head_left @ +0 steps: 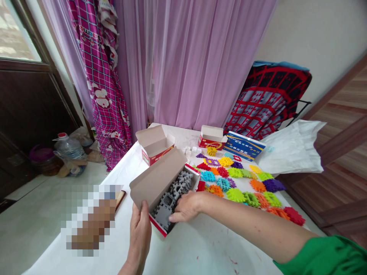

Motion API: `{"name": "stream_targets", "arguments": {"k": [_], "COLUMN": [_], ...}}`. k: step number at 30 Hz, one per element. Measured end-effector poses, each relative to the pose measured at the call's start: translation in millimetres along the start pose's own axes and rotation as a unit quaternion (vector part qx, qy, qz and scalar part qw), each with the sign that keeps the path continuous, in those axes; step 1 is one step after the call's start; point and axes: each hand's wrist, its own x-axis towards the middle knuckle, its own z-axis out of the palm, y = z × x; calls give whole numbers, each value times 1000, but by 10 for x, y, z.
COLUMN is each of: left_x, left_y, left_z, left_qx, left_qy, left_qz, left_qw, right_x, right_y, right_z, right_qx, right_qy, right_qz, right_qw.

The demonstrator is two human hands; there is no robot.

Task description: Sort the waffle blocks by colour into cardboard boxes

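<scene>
My left hand (140, 231) grips the near left side of an open cardboard box (157, 179), thumb on its raised lid. The box has red and white edges and is tilted on the table. Inside lie several grey interlocking plastic blocks (164, 210), some joined into square shapes. My right hand (187, 206) reaches into the box from the right, with its fingers closed on the grey blocks and the thumb low near the box's front end. The fingertips are partly hidden among the blocks.
Many bright interlocking blocks (236, 194) cover the table's right side. Behind stand two open boxes, one at left (156, 147) and a smaller red box (212, 138), beside a blue box (243, 146). White pieces (189, 151) lie between. A blurred patch (93, 225) is at left.
</scene>
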Motion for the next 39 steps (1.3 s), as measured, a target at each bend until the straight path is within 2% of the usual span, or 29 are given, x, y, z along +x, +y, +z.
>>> {"name": "stream_targets", "arguments": {"k": [3, 9, 12, 17, 23, 29, 34, 39], "left_x": [11, 22, 20, 9, 10, 36, 46, 68], "left_y": [-22, -81, -71, -54, -63, -111, -154, -183], "left_z": [-2, -10, -5, -1, -14, -54, -67, -71], "left_qx": [-14, -20, -20, -22, -44, -28, -22, -12], "left_qy": [-7, -6, -2, -7, -46, -61, -68, -70], "left_qz": [1, 8, 6, 5, 17, 23, 15, 13], "left_qw": [1000, 1000, 1000, 1000, 998, 997, 997, 997], "right_x": [-36, -40, -8, 51, 51, -164, -267, -206], "right_y": [-10, -68, -95, -112, -110, 39, 292, 366], "right_z": [-35, -90, -63, 1, 41, -48, -119, -103], "right_qx": [23, 76, 95, 181, 174, 64, -17, -21], "right_qy": [7, -31, -42, 2, 33, 60, 91, 100], "right_qz": [6, -100, -110, -130, -157, -106, 27, 34], "right_qw": [1000, 992, 989, 975, 971, 991, 995, 994]}}
